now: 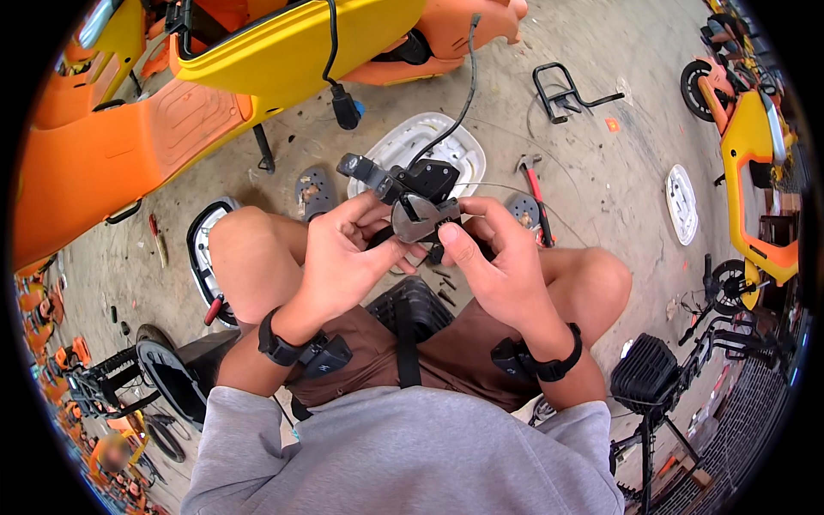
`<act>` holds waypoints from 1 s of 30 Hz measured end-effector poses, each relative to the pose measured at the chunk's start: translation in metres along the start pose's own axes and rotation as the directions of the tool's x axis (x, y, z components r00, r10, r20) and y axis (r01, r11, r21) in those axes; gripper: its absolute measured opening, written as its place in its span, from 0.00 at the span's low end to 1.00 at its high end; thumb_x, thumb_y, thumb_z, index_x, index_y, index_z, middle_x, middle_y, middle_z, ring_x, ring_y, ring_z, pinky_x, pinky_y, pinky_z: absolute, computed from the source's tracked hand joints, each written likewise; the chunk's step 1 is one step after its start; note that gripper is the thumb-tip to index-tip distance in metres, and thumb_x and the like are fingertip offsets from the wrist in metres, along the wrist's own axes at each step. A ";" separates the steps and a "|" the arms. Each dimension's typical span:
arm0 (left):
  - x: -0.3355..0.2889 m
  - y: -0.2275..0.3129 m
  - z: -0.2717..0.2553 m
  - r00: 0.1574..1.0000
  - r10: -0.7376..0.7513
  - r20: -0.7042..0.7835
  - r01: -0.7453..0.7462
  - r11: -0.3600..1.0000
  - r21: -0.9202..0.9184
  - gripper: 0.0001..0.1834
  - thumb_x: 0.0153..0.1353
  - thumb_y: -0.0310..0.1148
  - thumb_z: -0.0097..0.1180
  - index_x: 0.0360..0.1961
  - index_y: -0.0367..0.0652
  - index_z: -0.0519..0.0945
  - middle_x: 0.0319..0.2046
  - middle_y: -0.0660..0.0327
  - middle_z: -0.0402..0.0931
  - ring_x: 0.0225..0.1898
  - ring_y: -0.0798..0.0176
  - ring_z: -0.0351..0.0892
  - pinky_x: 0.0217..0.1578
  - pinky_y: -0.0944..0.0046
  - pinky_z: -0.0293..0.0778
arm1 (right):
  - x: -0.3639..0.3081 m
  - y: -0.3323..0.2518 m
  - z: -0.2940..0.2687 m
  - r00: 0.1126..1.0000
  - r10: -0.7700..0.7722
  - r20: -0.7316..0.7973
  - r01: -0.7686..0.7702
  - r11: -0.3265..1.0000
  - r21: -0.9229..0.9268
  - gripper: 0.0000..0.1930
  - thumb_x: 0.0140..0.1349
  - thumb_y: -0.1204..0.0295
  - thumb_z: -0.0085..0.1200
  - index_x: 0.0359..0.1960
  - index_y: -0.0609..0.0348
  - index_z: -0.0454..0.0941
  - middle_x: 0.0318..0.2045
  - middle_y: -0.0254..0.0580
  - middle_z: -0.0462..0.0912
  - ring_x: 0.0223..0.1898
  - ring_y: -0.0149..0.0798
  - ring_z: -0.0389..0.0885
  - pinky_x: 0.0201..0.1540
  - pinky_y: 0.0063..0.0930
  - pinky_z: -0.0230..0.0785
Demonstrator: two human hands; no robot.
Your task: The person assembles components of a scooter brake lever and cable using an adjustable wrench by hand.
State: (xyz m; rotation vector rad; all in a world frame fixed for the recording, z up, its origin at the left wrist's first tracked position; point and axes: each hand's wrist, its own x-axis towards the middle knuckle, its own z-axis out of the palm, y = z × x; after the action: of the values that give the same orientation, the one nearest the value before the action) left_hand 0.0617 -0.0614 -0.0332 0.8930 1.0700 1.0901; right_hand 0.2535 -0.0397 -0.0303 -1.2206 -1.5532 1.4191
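Between my knees, a black mechanical assembly (429,178) with a thick cable is held up in both hands. At its near side is a rounded, notched grey metal piece (415,218); I cannot make out its exact kind. My left hand (350,253) grips the assembly from the left, thumb and fingers closed around a dark part below the metal piece. On the other side my right hand (489,253) presses its thumb against a small black part, fingers curled behind. The black cable (463,107) runs up from the assembly toward the yellow and orange scooter (300,60).
A white plastic shell (468,146) lies on the floor behind the assembly. To its right are a red-handled hammer (534,189) and a black metal bracket (558,90). Another white shell (682,206) lies farther right. A screwdriver (156,236) is at left, below the scooter.
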 end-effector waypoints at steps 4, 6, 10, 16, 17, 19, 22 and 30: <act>0.000 -0.002 -0.001 1.000 0.009 0.005 -0.009 1.000 -0.009 0.18 0.56 0.12 0.50 0.50 0.22 0.71 0.43 0.47 0.79 0.38 0.58 0.84 0.33 0.65 0.84 | 0.001 -0.002 -0.001 0.997 0.068 0.047 -0.072 0.994 0.078 0.16 0.68 0.66 0.55 0.47 0.69 0.74 0.27 0.39 0.81 0.27 0.25 0.77 0.30 0.20 0.67; 0.000 -0.004 -0.001 0.999 0.034 0.011 -0.034 0.999 0.004 0.19 0.56 0.12 0.50 0.51 0.22 0.71 0.44 0.46 0.79 0.38 0.58 0.84 0.34 0.64 0.84 | 0.001 -0.004 -0.002 0.993 0.100 0.069 -0.107 0.989 0.106 0.15 0.68 0.67 0.55 0.46 0.70 0.74 0.27 0.37 0.81 0.27 0.25 0.77 0.30 0.20 0.67; -0.001 -0.001 -0.001 0.999 0.035 0.019 -0.035 0.999 -0.007 0.17 0.57 0.12 0.52 0.49 0.23 0.72 0.42 0.47 0.79 0.37 0.57 0.85 0.33 0.64 0.84 | 0.001 -0.008 -0.003 0.991 0.115 0.066 -0.122 0.985 0.122 0.15 0.67 0.65 0.57 0.41 0.69 0.78 0.24 0.37 0.81 0.27 0.22 0.76 0.29 0.18 0.67; -0.001 -0.001 -0.001 0.999 0.039 0.018 -0.038 0.998 -0.052 0.14 0.57 0.13 0.57 0.46 0.25 0.75 0.38 0.48 0.81 0.35 0.57 0.85 0.31 0.63 0.84 | 0.000 -0.006 -0.002 0.994 0.092 0.060 -0.100 0.983 0.151 0.14 0.66 0.67 0.58 0.41 0.69 0.78 0.25 0.36 0.81 0.27 0.22 0.76 0.29 0.18 0.67; -0.001 -0.001 -0.001 0.999 0.041 0.020 -0.040 0.998 -0.055 0.14 0.57 0.13 0.57 0.46 0.25 0.75 0.38 0.48 0.81 0.35 0.57 0.85 0.31 0.63 0.84 | 0.000 -0.006 -0.002 0.994 0.089 0.060 -0.098 0.982 0.159 0.13 0.66 0.68 0.58 0.41 0.69 0.78 0.25 0.36 0.81 0.27 0.22 0.76 0.29 0.18 0.68; -0.001 -0.002 -0.002 0.999 0.046 0.024 -0.044 0.997 -0.055 0.14 0.57 0.13 0.57 0.46 0.25 0.75 0.38 0.48 0.81 0.35 0.57 0.85 0.31 0.63 0.84 | -0.001 -0.006 -0.002 0.995 0.082 0.055 -0.089 0.984 0.155 0.13 0.66 0.68 0.58 0.41 0.69 0.78 0.25 0.36 0.81 0.27 0.22 0.76 0.29 0.18 0.68; -0.001 -0.003 -0.003 0.998 0.049 0.033 -0.047 0.998 -0.048 0.15 0.57 0.13 0.57 0.47 0.25 0.74 0.39 0.48 0.81 0.35 0.57 0.85 0.31 0.63 0.84 | -0.002 -0.006 -0.002 0.997 0.064 0.051 -0.071 0.985 0.158 0.12 0.66 0.69 0.58 0.41 0.69 0.78 0.25 0.36 0.81 0.27 0.22 0.75 0.29 0.18 0.67; -0.002 -0.001 -0.004 0.996 0.064 0.064 -0.062 0.998 -0.032 0.20 0.58 0.13 0.56 0.52 0.26 0.72 0.41 0.47 0.81 0.36 0.56 0.85 0.32 0.63 0.83 | -0.003 0.000 -0.003 0.999 0.026 0.041 -0.030 0.992 0.119 0.13 0.65 0.68 0.58 0.41 0.69 0.78 0.25 0.36 0.81 0.26 0.20 0.73 0.28 0.18 0.65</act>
State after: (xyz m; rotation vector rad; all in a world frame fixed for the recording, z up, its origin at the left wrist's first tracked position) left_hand 0.0579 -0.0633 -0.0351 0.9371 0.9758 1.1191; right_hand 0.2570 -0.0413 -0.0298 -1.1536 -1.4600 1.5399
